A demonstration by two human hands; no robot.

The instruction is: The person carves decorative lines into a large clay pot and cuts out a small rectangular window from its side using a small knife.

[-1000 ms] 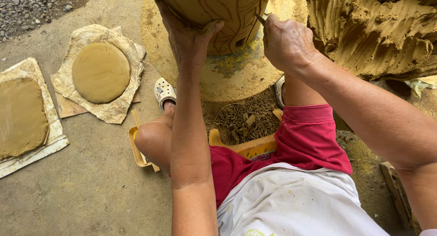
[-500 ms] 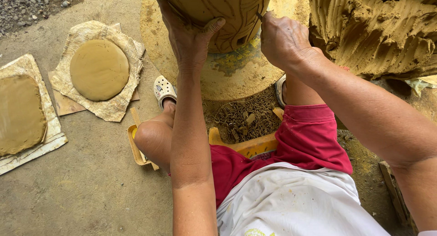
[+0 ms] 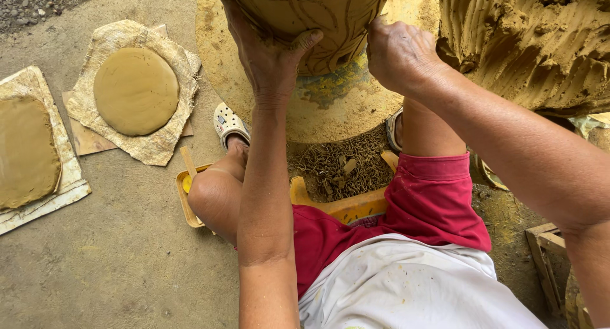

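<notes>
Ochre-tan pot (image 3: 318,18), scored with dark curving lines. Sandy yellow wheel (image 3: 330,113), blotched blue-green near the middle. Olive-brown clay discs (image 3: 135,91) on pale beige cloths (image 3: 155,148). Ridged mustard clay heap (image 3: 527,49). Red shorts (image 3: 438,208), white apron (image 3: 406,291) flecked with tan. White clog (image 3: 229,124) with holes. Yellow stool (image 3: 343,208). Grey-brown floor (image 3: 114,259).

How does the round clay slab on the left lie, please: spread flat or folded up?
Spread flat. The round clay slab lies as an even disc on a crumpled sheet on the ground, with no fold or raised edge visible.
</notes>
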